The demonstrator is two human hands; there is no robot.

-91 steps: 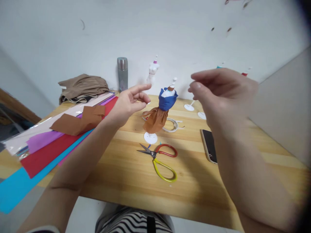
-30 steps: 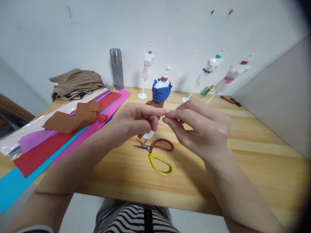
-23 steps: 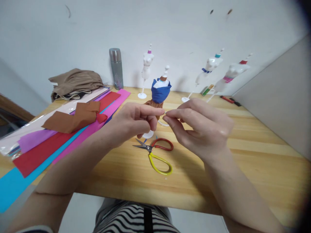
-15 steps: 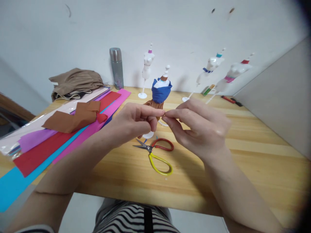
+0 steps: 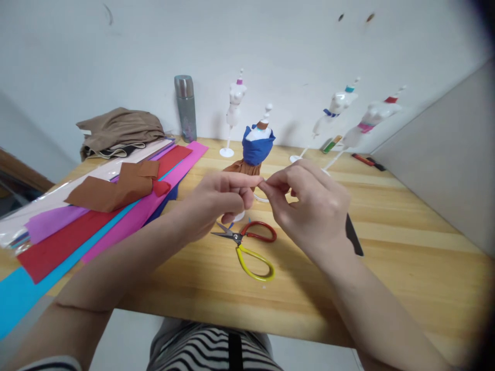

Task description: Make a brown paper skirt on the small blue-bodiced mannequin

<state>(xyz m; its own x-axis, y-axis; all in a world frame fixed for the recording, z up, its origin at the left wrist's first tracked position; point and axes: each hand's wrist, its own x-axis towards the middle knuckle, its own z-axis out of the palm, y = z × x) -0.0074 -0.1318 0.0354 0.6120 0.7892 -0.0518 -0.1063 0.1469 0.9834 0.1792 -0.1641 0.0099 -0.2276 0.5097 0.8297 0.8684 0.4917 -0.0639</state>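
My left hand [image 5: 222, 198] is closed, with the index finger stretched out and the other fingers curled under. At its fingertip, my right hand [image 5: 315, 203] pinches thumb and index finger together. Whatever lies between them is too small to make out. Just behind stands a white mini dress form [image 5: 257, 135] wearing a blue cloth top [image 5: 257, 151] and a gathered brown cloth skirt [image 5: 247, 168]; the hands partly cover its lower end. Below the hands, scissors [image 5: 236, 237] with one red and one yellow handle lie with blades apart, touched by neither hand.
More dress forms [image 5: 234, 100] stand along the wall, two at the right. Coloured cloth strips [image 5: 62, 237] and brown cloth pieces [image 5: 116, 188] cover the left side, near folded fabric [image 5: 124, 129] and a flask [image 5: 185, 108]. A dark flat object [image 5: 353, 238] lies right of my right hand.
My right hand has shifted slightly left and its fingers have curled more, uncovering the dark flat object beside it. The left hand stays nearly in place, index finger still out.
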